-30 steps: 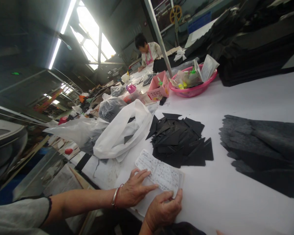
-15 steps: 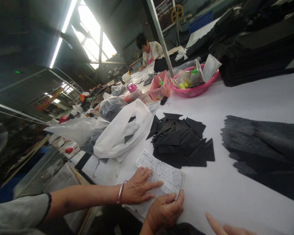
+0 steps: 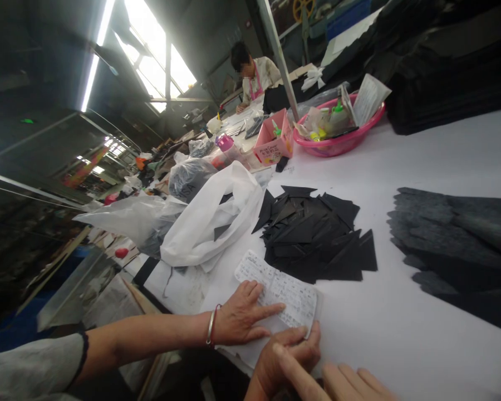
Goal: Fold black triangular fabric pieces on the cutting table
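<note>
Here, three bare hands are counted around one creased white handwritten sheet, laid on one white tabletop near one heap of flat black angular pieces, too overlapped to count. One silver-bangled hand is partly spread on the sheet, index outstretched; by a second hand its lower right corner is pinched. Since half a second ago, a third hand — index extended — has been brought leftward, overlapping the second in view; which are the wearer's cannot be told
</note>
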Demonstrator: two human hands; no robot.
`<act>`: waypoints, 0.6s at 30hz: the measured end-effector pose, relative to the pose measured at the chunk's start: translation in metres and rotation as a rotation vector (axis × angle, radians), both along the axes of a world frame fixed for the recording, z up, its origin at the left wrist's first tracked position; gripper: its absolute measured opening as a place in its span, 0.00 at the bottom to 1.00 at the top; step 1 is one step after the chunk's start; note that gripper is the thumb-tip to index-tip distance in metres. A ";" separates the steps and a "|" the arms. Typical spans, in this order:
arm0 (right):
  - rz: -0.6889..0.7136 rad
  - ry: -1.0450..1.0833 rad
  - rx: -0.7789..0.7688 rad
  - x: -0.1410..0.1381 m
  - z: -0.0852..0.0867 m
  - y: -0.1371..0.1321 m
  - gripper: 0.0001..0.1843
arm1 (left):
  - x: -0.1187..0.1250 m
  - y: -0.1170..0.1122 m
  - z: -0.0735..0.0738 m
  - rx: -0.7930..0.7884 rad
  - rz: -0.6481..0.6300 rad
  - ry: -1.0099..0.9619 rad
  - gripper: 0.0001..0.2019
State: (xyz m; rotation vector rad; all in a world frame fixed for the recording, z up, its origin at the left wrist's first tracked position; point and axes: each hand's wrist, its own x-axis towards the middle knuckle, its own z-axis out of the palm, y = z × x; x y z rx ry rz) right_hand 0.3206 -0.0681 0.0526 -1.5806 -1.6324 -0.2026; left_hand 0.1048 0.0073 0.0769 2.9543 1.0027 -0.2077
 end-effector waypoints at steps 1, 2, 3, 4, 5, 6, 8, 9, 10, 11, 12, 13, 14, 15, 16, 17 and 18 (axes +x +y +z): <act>-0.317 0.181 -0.015 -0.021 -0.002 0.001 0.26 | 0.002 0.000 0.000 0.000 0.000 -0.001 0.30; -0.420 0.234 -0.035 -0.043 -0.004 0.003 0.27 | 0.003 0.000 -0.001 -0.001 0.001 0.000 0.30; -0.473 0.257 -0.050 -0.063 -0.004 0.007 0.29 | 0.004 0.000 -0.001 -0.003 0.000 0.001 0.30; -0.588 0.318 -0.105 -0.080 -0.004 0.011 0.30 | 0.004 0.000 -0.002 -0.002 -0.002 0.001 0.31; -0.660 0.383 -0.196 -0.093 -0.004 0.015 0.30 | 0.004 0.000 -0.002 0.004 -0.004 0.002 0.31; -0.704 0.438 -0.260 -0.101 -0.004 0.018 0.29 | 0.003 -0.001 -0.003 0.014 -0.006 0.000 0.31; -0.738 0.532 -0.364 -0.108 -0.004 0.021 0.24 | 0.002 -0.001 -0.006 0.048 -0.016 -0.016 0.30; -0.737 0.557 -0.381 -0.108 -0.005 0.021 0.22 | 0.001 -0.001 -0.007 0.068 -0.021 -0.028 0.30; -0.737 0.570 -0.389 -0.106 -0.006 0.020 0.21 | -0.001 -0.001 -0.009 0.087 -0.027 -0.042 0.30; -0.739 0.569 -0.385 -0.104 -0.008 0.019 0.21 | -0.002 -0.001 -0.010 0.105 -0.031 -0.055 0.30; -0.734 0.542 -0.366 -0.102 -0.010 0.017 0.22 | -0.002 -0.001 -0.012 0.121 -0.033 -0.064 0.29; -0.729 0.493 -0.336 -0.100 -0.012 0.017 0.24 | -0.003 0.000 -0.013 0.133 -0.034 -0.066 0.29; -0.722 0.430 -0.300 -0.099 -0.014 0.016 0.27 | -0.004 0.000 -0.014 0.141 -0.033 -0.062 0.29; -0.711 0.363 -0.267 -0.098 -0.016 0.016 0.30 | -0.004 0.001 -0.015 0.143 -0.032 -0.054 0.29; -0.703 0.300 -0.240 -0.097 -0.018 0.017 0.33 | -0.004 0.002 -0.015 0.139 -0.032 -0.044 0.29; -0.699 0.251 -0.223 -0.096 -0.019 0.018 0.35 | -0.004 0.003 -0.015 0.131 -0.034 -0.035 0.29; -0.698 0.220 -0.216 -0.096 -0.019 0.018 0.36 | -0.004 0.004 -0.015 0.120 -0.038 -0.028 0.30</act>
